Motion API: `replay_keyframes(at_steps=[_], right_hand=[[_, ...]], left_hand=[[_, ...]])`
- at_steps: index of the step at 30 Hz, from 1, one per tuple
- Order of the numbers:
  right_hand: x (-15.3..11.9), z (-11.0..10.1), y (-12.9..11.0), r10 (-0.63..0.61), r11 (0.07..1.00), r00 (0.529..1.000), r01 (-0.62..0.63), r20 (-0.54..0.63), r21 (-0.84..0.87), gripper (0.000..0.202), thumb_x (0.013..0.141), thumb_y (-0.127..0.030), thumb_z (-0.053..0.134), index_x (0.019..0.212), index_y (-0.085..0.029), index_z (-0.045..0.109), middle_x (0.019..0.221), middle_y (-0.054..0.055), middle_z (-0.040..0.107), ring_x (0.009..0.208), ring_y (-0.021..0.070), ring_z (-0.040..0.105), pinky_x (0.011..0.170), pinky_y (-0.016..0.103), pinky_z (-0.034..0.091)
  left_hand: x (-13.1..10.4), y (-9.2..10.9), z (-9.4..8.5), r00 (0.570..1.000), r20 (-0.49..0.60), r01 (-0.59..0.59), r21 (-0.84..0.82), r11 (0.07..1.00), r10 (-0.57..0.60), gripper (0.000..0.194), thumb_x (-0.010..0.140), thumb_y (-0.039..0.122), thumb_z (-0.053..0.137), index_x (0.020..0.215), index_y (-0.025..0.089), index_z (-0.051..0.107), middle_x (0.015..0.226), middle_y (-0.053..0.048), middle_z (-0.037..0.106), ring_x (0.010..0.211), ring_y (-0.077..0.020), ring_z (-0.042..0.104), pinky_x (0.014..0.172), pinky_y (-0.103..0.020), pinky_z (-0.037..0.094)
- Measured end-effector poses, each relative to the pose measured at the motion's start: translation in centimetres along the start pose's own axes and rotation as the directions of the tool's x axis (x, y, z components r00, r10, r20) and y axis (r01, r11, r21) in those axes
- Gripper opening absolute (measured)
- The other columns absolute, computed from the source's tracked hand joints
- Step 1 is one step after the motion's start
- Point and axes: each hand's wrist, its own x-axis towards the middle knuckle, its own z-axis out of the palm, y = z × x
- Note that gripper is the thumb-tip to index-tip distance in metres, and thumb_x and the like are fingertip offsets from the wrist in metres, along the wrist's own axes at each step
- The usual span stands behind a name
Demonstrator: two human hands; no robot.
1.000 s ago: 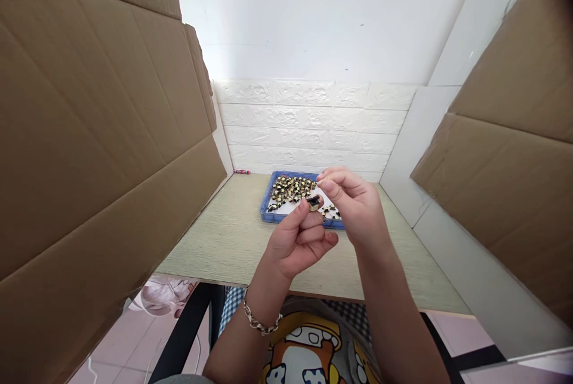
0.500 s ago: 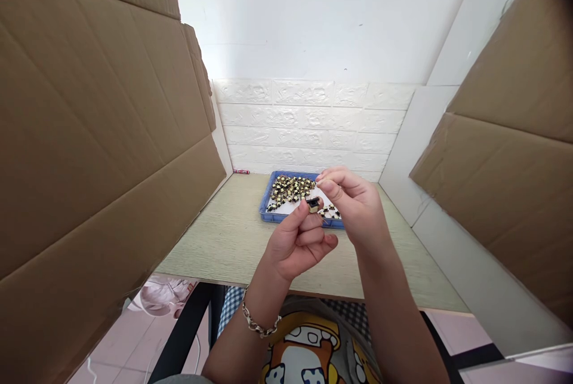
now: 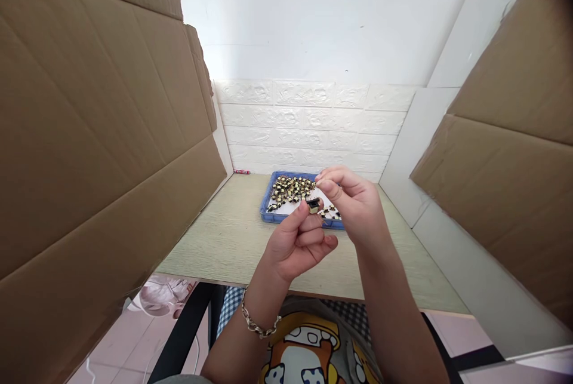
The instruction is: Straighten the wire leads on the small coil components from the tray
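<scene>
Between the thumb and index finger of my left hand point(image 3: 301, 243) is a small black and cream component point(image 3: 314, 205), its dark side facing up. My right hand point(image 3: 353, 197) is raised just above and to the right of it, with thumb and fingertips pinched together; anything between them is too small to make out. Behind both hands a blue tray point(image 3: 271, 217) holds many similar components point(image 3: 290, 188), heaped on its left side, with several more at its right front. My right hand hides part of the tray's right side.
The tray stands on a light wood-grain table point(image 3: 215, 237). Large cardboard panels point(image 3: 89, 103) rise on the left and right point(image 3: 505, 151). A red pen-like object point(image 3: 242, 172) lies by the white brick-pattern wall point(image 3: 313, 133) at the back left.
</scene>
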Motion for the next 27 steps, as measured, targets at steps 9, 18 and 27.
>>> replay_keyframes(at_steps=[9,18,27], right_hand=[[-0.5,-0.1,0.7,0.092,0.995,0.996,-0.093,0.017,0.038,0.018,0.080,-0.031,0.058,0.066,-0.020,0.060,0.064,-0.003,0.057,0.067,0.0079,0.053,0.068,0.021,0.044],[-1.0,0.0,1.3,0.266,0.941,0.963,-0.269,0.041,0.207,0.020,0.076,-0.036,0.062,0.068,-0.018,0.061,0.061,-0.003,0.057,0.062,0.0084,0.052,0.063,0.022,0.042],[-0.5,0.4,2.4,0.355,0.866,0.929,-0.368,0.102,0.338,0.020,0.072,-0.036,0.066,0.068,-0.017,0.062,0.059,-0.004,0.056,0.058,0.0063,0.050,0.061,0.019,0.040]], left_hand=[[-0.1,-0.1,0.1,1.000,-0.009,-0.010,0.020,1.000,0.010,0.020,0.070,0.022,0.070,0.079,0.013,0.054,0.049,0.014,0.014,0.038,0.0021,0.011,0.060,-0.020,0.046],[0.0,-0.3,0.1,0.999,-0.032,0.015,0.041,0.999,-0.014,0.017,0.074,0.026,0.067,0.079,0.015,0.056,0.049,0.013,0.011,0.037,0.0019,0.010,0.059,-0.020,0.044],[0.1,0.0,-0.4,1.000,-0.004,0.022,-0.018,1.000,-0.022,0.018,0.075,0.026,0.066,0.083,0.012,0.058,0.049,0.014,0.012,0.038,0.0023,0.008,0.059,-0.019,0.045]])
